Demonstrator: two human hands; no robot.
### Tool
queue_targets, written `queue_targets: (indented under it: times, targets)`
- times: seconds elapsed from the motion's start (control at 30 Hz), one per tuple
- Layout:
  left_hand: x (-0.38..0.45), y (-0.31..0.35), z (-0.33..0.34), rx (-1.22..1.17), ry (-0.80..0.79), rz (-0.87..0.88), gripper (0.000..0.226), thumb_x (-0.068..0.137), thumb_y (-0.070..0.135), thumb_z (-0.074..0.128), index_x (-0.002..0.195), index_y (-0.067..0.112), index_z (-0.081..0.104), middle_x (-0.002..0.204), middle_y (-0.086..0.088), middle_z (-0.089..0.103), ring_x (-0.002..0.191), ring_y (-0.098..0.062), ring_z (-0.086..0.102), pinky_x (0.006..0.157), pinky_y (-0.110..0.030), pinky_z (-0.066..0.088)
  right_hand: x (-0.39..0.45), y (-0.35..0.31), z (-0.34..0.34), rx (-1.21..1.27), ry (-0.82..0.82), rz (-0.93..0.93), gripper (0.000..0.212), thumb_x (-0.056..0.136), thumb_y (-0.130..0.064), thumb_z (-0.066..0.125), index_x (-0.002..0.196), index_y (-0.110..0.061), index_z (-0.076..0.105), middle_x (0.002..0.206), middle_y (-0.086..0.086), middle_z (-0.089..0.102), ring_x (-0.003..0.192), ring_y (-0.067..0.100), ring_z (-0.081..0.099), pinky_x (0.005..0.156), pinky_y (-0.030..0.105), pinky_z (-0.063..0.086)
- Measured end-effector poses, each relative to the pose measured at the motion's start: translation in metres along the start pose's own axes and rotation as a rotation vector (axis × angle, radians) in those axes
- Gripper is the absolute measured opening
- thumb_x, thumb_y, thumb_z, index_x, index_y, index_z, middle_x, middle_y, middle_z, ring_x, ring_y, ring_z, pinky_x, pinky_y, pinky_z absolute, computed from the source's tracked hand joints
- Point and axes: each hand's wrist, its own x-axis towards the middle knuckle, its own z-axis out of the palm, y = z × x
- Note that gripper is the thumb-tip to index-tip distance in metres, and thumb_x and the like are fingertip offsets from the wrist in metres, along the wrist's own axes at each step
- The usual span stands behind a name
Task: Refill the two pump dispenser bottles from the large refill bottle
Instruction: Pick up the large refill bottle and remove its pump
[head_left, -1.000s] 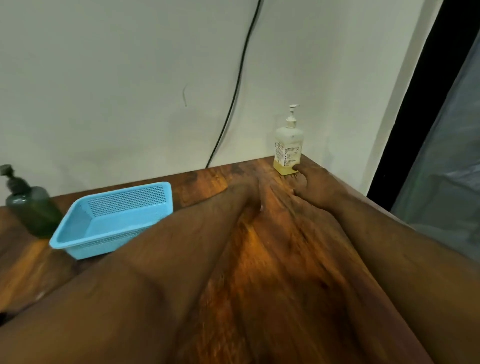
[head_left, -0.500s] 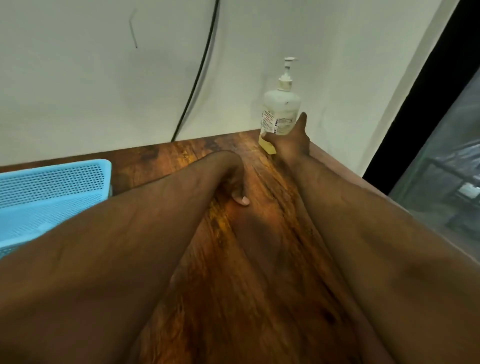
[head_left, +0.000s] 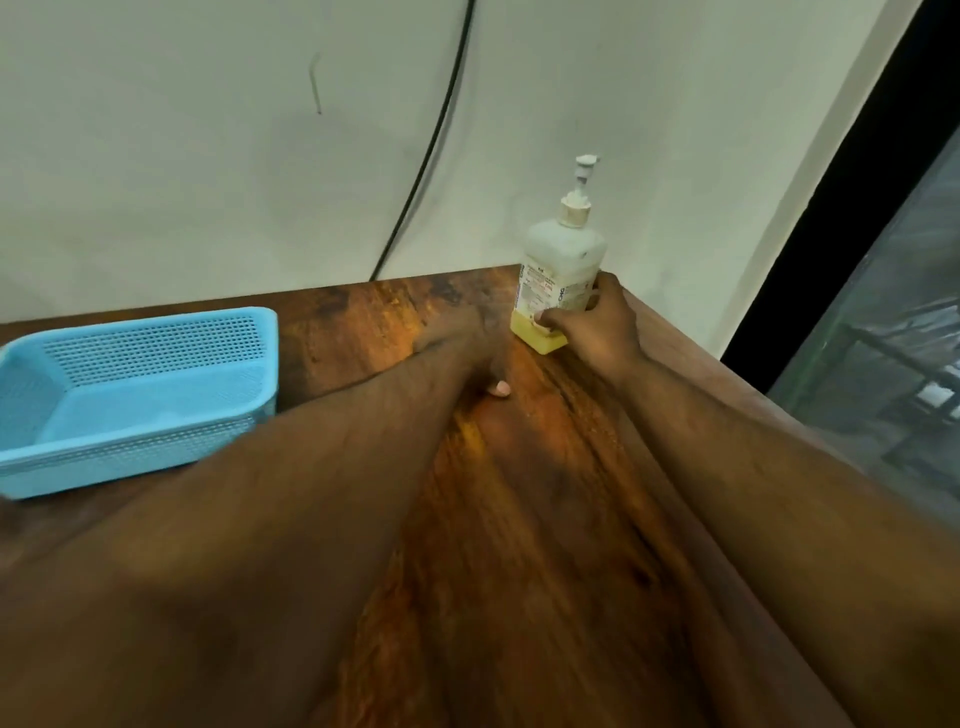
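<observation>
A translucent white plastic pump dispenser bottle (head_left: 563, 270) with a printed label stands upright at the far right corner of the dark wooden table (head_left: 545, 519), close to the pale wall (head_left: 208, 156). Only a low band of yellow liquid shows at its base; the rest of the body looks empty. The right hand (head_left: 597, 325) is wrapped around the lower part of this bottle, thumb across the front by the label and fingers round the right side, so it is grasping it. The left hand (head_left: 467, 348) rests on the table just left of the bottle, not touching it, fingers curled downward with 1 pale fingernail showing; it holds nothing that I can see. A light blue perforated plastic basket (head_left: 140, 395) sits on the left side of the table, well apart from the bottle. A black cable (head_left: 431, 145) runs down the wall behind the table.
</observation>
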Motion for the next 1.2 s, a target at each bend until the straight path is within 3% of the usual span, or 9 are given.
queue_targets:
  times: [0.17, 0.27, 0.37, 0.5, 0.63, 0.8, 0.93, 1.07, 1.2]
  targets:
    - [-0.08, -0.03, 0.008, -0.323, 0.066, 0.064, 0.1, 0.066, 0.026, 0.09, 0.147, 0.025, 0.032, 0.139, -0.008, 0.054, 0.127, -0.03, 0.052, 0.101, -0.033, 0.044, -0.089, -0.029, -0.012, 0.011, -0.132, -0.005, 0.078, 0.069, -0.026, 0.084, 0.135, -0.02, 0.043, 0.133, -0.002, 0.056, 0.118, 0.019, 0.056, 0.089, 0.032, 0.053]
    - [-0.146, -0.05, 0.003, -0.444, 0.07, 0.155, 0.089, 0.076, 0.019, 0.083, 0.149, 0.025, 0.032, 0.146, -0.001, 0.049, 0.132, -0.025, 0.048, 0.089, -0.019, 0.036, -0.156, -0.048, -0.017, 0.019, -0.179, -0.04, 0.081, 0.069, -0.03, 0.084, 0.137, -0.024, 0.041, 0.136, -0.004, 0.054, 0.12, 0.017, 0.054, 0.092, 0.032, 0.051]
    - [-0.208, -0.072, -0.005, -0.684, 0.101, 0.099, 0.071, 0.083, 0.016, 0.077, 0.143, 0.028, 0.042, 0.139, 0.002, 0.054, 0.127, -0.021, 0.054, 0.097, -0.034, 0.052, -0.224, -0.061, -0.017, 0.024, -0.22, -0.04, 0.085, 0.069, -0.039, 0.084, 0.14, -0.027, 0.039, 0.139, -0.006, 0.051, 0.122, 0.015, 0.052, 0.098, 0.039, 0.05]
    - [-0.271, -0.12, -0.018, -0.985, 0.12, 0.203, 0.063, 0.082, -0.008, 0.068, 0.131, 0.027, 0.051, 0.121, 0.009, 0.063, 0.107, -0.001, 0.063, 0.078, -0.016, 0.054, -0.304, -0.074, -0.003, 0.119, -0.303, 0.03, 0.083, 0.063, -0.039, 0.086, 0.133, -0.035, 0.043, 0.132, -0.015, 0.054, 0.118, 0.009, 0.053, 0.099, 0.039, 0.049]
    - [-0.32, -0.153, -0.018, -1.376, 0.007, 0.256, 0.061, 0.083, -0.018, 0.06, 0.129, 0.022, 0.056, 0.116, 0.004, 0.072, 0.108, -0.014, 0.069, 0.083, -0.034, 0.059, -0.359, -0.093, 0.012, 0.194, -0.388, -0.01, 0.073, 0.059, -0.041, 0.089, 0.117, -0.046, 0.045, 0.111, -0.028, 0.056, 0.103, -0.002, 0.059, 0.084, 0.024, 0.054]
    - [-0.335, -0.175, -0.016, -1.253, 0.059, 0.325, 0.066, 0.074, 0.001, 0.076, 0.133, 0.02, 0.054, 0.122, 0.007, 0.069, 0.115, -0.014, 0.065, 0.089, -0.035, 0.057, -0.379, -0.107, 0.013, 0.139, -0.431, -0.047, 0.068, 0.062, -0.042, 0.086, 0.119, -0.037, 0.05, 0.112, -0.024, 0.06, 0.099, -0.002, 0.061, 0.081, 0.023, 0.056]
    - [-0.334, -0.179, -0.006, -1.207, 0.121, 0.369, 0.085, 0.067, 0.004, 0.086, 0.135, 0.036, 0.046, 0.133, 0.011, 0.06, 0.123, -0.01, 0.058, 0.097, -0.032, 0.053, -0.366, -0.121, -0.02, 0.095, -0.57, -0.062, 0.045, 0.076, -0.039, 0.071, 0.117, -0.025, 0.062, 0.106, -0.006, 0.071, 0.082, 0.002, 0.069, 0.06, 0.017, 0.054]
    - [-0.331, -0.175, 0.0, -1.115, 0.171, 0.356, 0.086, 0.066, 0.004, 0.088, 0.125, 0.041, 0.039, 0.127, 0.02, 0.054, 0.116, 0.007, 0.056, 0.092, -0.019, 0.052, -0.351, -0.141, -0.037, 0.133, -0.381, -0.169, 0.016, 0.088, -0.032, 0.063, 0.103, -0.032, 0.068, 0.101, -0.011, 0.07, 0.09, 0.004, 0.067, 0.071, 0.019, 0.055]
    - [-0.325, -0.176, 0.006, -1.073, 0.205, 0.394, 0.084, 0.067, 0.008, 0.088, 0.132, 0.03, 0.041, 0.128, 0.015, 0.055, 0.118, 0.006, 0.054, 0.092, -0.018, 0.05, -0.335, -0.165, -0.027, 0.218, -0.322, -0.229, 0.031, 0.083, -0.034, 0.068, 0.113, -0.027, 0.067, 0.109, -0.015, 0.068, 0.098, 0.001, 0.065, 0.08, 0.022, 0.056]
